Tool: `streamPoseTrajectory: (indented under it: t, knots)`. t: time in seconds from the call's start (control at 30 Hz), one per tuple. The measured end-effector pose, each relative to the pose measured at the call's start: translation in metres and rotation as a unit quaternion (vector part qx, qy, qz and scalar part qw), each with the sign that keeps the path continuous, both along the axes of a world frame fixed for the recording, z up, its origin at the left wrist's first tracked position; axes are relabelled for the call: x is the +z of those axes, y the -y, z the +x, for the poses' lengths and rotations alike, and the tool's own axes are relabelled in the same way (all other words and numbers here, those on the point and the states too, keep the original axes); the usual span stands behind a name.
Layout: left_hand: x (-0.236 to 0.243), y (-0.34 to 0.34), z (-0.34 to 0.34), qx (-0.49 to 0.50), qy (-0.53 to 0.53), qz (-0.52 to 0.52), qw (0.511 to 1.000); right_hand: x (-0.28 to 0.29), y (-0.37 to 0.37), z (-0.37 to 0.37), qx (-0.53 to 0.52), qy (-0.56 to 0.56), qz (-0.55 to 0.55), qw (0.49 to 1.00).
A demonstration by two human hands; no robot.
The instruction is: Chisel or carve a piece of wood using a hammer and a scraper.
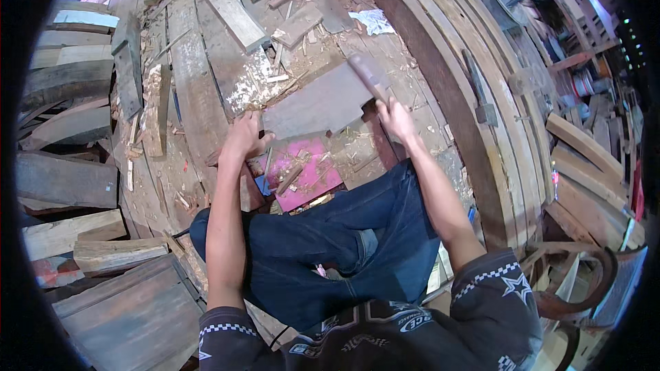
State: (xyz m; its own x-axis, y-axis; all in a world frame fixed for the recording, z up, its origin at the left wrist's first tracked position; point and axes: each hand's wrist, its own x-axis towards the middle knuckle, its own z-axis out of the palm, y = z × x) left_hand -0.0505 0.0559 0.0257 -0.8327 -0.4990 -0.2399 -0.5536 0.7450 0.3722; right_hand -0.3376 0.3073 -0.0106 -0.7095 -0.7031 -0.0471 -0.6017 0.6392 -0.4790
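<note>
Left grip (pixel 242 139) touching the grey-brown board (pixel 313 104) at its left end, cannot tell if pinching | right grip (pixel 396 121) clenching a blurred wooden tool (pixel 369 77) by the board's right end | board lying between both grips, just beyond the pink sheet (pixel 309 172) | wood chips littering the sheet

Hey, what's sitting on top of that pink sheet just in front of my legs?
On the pink sheet lie loose wood shavings and a longer wood scrap at a slant. Whatever is directly beneath those pieces is covered and can't be seen.
</note>
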Motion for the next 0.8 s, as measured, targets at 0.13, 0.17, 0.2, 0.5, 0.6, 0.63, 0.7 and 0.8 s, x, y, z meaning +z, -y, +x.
streamPoseTrajectory:
  t: [0.13, 0.17, 0.2, 0.5, 0.6, 0.63, 0.7, 0.8]
  knots:
    - [0.009, -0.003, -0.003, 0.012, 0.041, 0.021, 0.999, 0.011, -0.011, 0.004, 0.087, -0.028, 0.057, 0.994]
    - [0.006, -0.002, -0.002, 0.011, 0.042, 0.021, 0.999, 0.002, -0.006, -0.011, 0.003, -0.001, 0.064, 0.998]
    - [-0.003, 0.000, 0.001, -0.006, 0.005, -0.002, 1.000, 0.003, -0.001, -0.020, -0.083, 0.024, 0.050, 0.995]
    - [0.003, 0.002, -0.004, -0.009, 0.015, 0.000, 1.000, 0.007, 0.001, -0.014, -0.020, 0.001, 0.034, 0.999]
    - [0.001, -0.001, -0.003, -0.002, 0.008, 0.012, 1.000, 0.008, 0.000, -0.021, -0.079, -0.022, 0.023, 0.996]
    - [0.002, -0.001, 0.000, 0.002, 0.009, 0.008, 1.000, 0.008, 0.000, -0.009, -0.042, -0.012, 0.021, 0.999]
    - [0.002, -0.002, 0.005, -0.011, -0.018, -0.041, 0.999, 0.011, -0.001, 0.007, 0.094, 0.025, 0.067, 0.993]
    - [-0.002, 0.000, 0.005, -0.014, -0.037, -0.042, 0.998, 0.018, -0.003, 0.006, 0.078, 0.017, 0.056, 0.995]
